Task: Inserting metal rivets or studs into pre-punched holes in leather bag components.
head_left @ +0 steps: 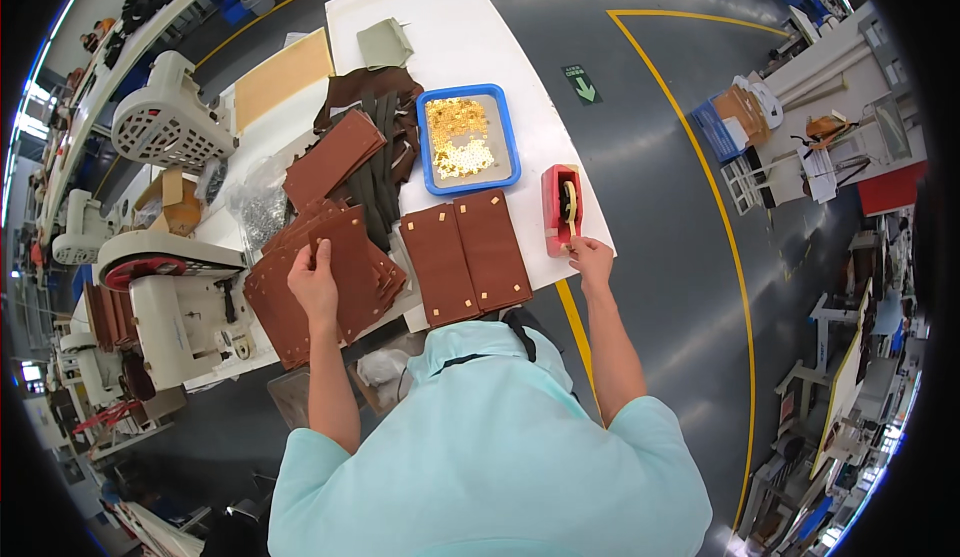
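Observation:
My left hand [315, 282] is closed at the edge of a brown leather-like panel [355, 267], over a fanned stack of similar brown panels [275, 302]. My right hand [592, 259] pinches the end of a pale strip of tape at the near end of a red tape dispenser [551, 227], which stands by the table's right edge. Between my hands, two brown panels [437, 267] lie side by side, with small pale tape pieces near their corners. Beyond them is a blue-rimmed tray [511, 147] holding many small gold-coloured pieces [457, 122].
More brown panels [335, 160] and dark strips [385, 132] are heaped left of the tray. White sewing-type machines [170, 112] line the left side. A grey-green folded piece [384, 44] lies farther back on the white table [450, 17]. Clear plastic bags [265, 207] sit beside the machines.

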A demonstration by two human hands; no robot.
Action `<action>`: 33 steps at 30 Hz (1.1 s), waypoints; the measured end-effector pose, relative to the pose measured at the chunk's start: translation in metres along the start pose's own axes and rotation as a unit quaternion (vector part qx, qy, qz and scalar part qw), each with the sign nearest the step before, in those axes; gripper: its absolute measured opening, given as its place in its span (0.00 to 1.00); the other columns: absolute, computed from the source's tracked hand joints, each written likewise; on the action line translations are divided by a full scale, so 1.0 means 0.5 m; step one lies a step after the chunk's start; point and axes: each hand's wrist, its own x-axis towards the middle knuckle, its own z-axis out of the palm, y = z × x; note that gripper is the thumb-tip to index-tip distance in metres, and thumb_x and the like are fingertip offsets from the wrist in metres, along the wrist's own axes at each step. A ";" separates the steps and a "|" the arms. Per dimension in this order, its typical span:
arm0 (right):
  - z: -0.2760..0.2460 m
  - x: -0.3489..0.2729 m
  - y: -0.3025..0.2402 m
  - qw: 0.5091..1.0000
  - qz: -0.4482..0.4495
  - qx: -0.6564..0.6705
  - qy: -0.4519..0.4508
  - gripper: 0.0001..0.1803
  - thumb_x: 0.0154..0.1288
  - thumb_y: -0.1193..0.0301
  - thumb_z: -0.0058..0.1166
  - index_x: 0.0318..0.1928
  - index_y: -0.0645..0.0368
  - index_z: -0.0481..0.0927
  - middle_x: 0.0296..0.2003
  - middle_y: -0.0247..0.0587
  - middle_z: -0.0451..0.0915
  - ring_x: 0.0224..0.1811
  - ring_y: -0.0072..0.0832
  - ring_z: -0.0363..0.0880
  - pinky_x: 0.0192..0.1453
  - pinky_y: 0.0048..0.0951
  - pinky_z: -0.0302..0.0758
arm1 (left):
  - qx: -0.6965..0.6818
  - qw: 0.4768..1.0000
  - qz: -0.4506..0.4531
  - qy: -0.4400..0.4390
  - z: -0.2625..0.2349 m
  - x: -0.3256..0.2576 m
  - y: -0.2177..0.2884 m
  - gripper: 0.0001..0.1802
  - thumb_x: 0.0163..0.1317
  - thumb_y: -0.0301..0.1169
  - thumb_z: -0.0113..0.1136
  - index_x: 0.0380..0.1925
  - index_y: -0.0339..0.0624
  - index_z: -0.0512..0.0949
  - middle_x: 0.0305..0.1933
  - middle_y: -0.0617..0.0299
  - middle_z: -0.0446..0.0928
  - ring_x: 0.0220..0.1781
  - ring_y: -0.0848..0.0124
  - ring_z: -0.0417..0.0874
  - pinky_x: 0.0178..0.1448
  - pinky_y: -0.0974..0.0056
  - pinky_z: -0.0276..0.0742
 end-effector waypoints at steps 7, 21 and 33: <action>0.034 -0.026 0.031 0.972 0.023 0.226 0.056 0.08 0.58 0.74 0.65 0.32 0.69 0.86 0.49 0.45 0.82 0.39 0.22 0.81 0.34 0.24 0.77 | -0.143 0.974 -0.037 -0.172 0.066 -0.043 0.107 0.10 0.64 0.28 0.65 0.42 0.33 0.81 0.33 0.68 0.81 0.32 0.83 0.77 0.37 0.75 0.73; 0.044 -0.045 0.048 0.978 0.011 0.183 0.103 0.11 0.60 0.72 0.67 0.34 0.71 0.86 0.31 0.35 0.83 0.30 0.18 0.77 0.35 0.19 0.76 | -0.122 0.931 -0.046 -0.340 0.169 -0.097 0.182 0.11 0.62 0.29 0.65 0.40 0.33 0.82 0.32 0.64 0.83 0.33 0.79 0.80 0.39 0.71 0.76; 0.041 -0.036 0.082 0.968 -0.009 0.236 0.089 0.13 0.60 0.70 0.65 0.36 0.71 0.86 0.28 0.32 0.81 0.27 0.15 0.72 0.31 0.20 0.68 | -0.119 0.932 -0.079 -0.333 0.168 -0.105 0.213 0.13 0.65 0.32 0.63 0.44 0.34 0.81 0.35 0.63 0.83 0.34 0.78 0.81 0.37 0.70 0.78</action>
